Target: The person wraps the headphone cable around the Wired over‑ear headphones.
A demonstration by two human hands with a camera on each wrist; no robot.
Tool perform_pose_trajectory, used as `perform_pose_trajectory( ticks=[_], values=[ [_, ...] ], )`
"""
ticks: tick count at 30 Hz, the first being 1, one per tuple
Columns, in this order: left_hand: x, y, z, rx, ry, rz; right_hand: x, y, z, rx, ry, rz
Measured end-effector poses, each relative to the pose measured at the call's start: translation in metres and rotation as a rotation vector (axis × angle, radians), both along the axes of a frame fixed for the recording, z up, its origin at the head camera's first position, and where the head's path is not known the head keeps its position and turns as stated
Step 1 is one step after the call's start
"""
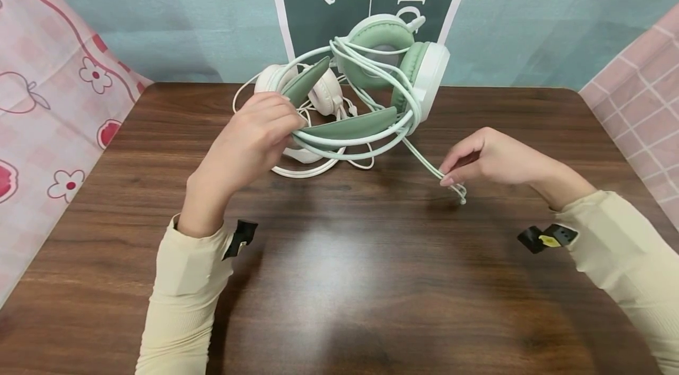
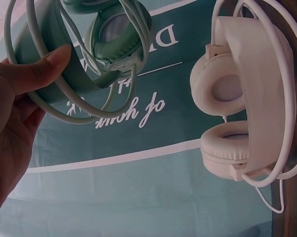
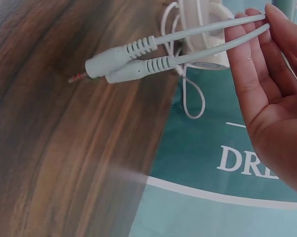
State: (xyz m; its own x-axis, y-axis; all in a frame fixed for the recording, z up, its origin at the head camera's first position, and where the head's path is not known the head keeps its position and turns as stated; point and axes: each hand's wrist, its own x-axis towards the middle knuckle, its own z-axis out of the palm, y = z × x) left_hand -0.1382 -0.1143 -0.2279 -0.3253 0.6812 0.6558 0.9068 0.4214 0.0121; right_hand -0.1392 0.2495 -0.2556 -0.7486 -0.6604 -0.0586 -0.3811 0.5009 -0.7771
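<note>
My left hand (image 1: 257, 130) grips the headband of a pair of light green and white headphones (image 1: 350, 127), held up above the table. In the left wrist view the thumb lies over the padded band and its pale outer hoops. Both round green ear cups point away from this hand, and loops of cable hang around them. My right hand (image 1: 493, 157) pinches the green headphones' cable (image 3: 212, 30) between thumb and fingertips, low at the right. Two pale audio plugs (image 3: 109, 61) stick out beyond those fingertips, one with a bare metal tip.
Behind the green pair, white headphones (image 2: 264, 94) with their own cord stand on the brown wooden table (image 1: 339, 280) near its back edge. A dark green lettered panel (image 1: 313, 21) hangs on the light blue backdrop. Pink patterned cloths border both sides.
</note>
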Motion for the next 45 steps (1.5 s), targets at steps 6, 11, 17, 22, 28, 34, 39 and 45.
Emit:
perform_pose_trajectory(
  ticks=[6,11,17,22,28,34,39,45],
  values=[
    [-0.001,0.003,-0.001,-0.012,-0.004,0.016,0.003,-0.003,0.008,-0.009,0.037,0.027],
    [-0.001,0.007,-0.001,-0.033,-0.003,0.030,0.004,-0.006,0.018,-0.001,0.071,0.058],
    [0.001,0.009,-0.001,-0.035,-0.011,0.029,0.005,-0.010,0.021,-0.019,0.065,0.136],
    [0.001,0.010,-0.002,-0.046,-0.009,0.023,0.008,-0.011,0.023,-0.024,0.093,0.149],
    [0.005,0.008,-0.004,-0.078,-0.004,0.037,0.009,-0.007,0.033,-0.017,0.145,0.117],
    [0.009,0.008,-0.003,-0.123,-0.007,0.030,0.009,-0.004,0.042,-0.018,0.252,0.045],
    [0.013,0.009,-0.002,-0.136,-0.016,0.015,0.008,-0.002,0.046,-0.023,0.261,0.025],
    [0.014,0.010,-0.002,-0.155,-0.036,-0.009,0.004,0.003,0.047,-0.066,0.283,0.096]
  ],
)
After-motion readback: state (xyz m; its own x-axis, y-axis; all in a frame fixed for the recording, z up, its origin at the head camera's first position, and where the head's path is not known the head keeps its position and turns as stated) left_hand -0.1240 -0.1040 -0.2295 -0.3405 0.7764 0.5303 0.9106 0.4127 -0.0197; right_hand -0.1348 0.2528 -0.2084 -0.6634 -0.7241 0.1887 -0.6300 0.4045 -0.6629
